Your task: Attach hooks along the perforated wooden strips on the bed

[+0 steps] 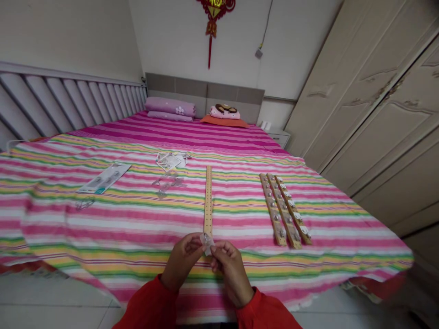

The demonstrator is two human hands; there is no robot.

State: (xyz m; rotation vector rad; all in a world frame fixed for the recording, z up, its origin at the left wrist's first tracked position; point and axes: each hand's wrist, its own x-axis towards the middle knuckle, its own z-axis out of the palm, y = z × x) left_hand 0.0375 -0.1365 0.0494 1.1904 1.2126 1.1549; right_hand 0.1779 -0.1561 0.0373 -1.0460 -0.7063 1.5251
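Note:
A small clear adhesive hook (207, 244) is pinched between the fingertips of both hands. My left hand (181, 260) grips its left edge with thumb and fingers. On the lower right edge, my right hand (230, 267) closes thumb and forefinger. Just beyond the fingers lies a pale wooden strip (208, 201) with rows of small holes, pointing away from me; the hands hide its near end. Further right, three wooden strips lie side by side: the left (272, 208) and middle (283, 208) ones bear clear pieces with metal hooks, the right one (293, 208) white pieces.
Left of the bare strip are loose clear pieces (168, 183), with a heap of small packets (168, 161) behind. A flat clear package (105, 178) and a tangle of thin wire-like bits (84, 203) lie farther left. Everything rests on a striped cloth (137, 237) over a bed.

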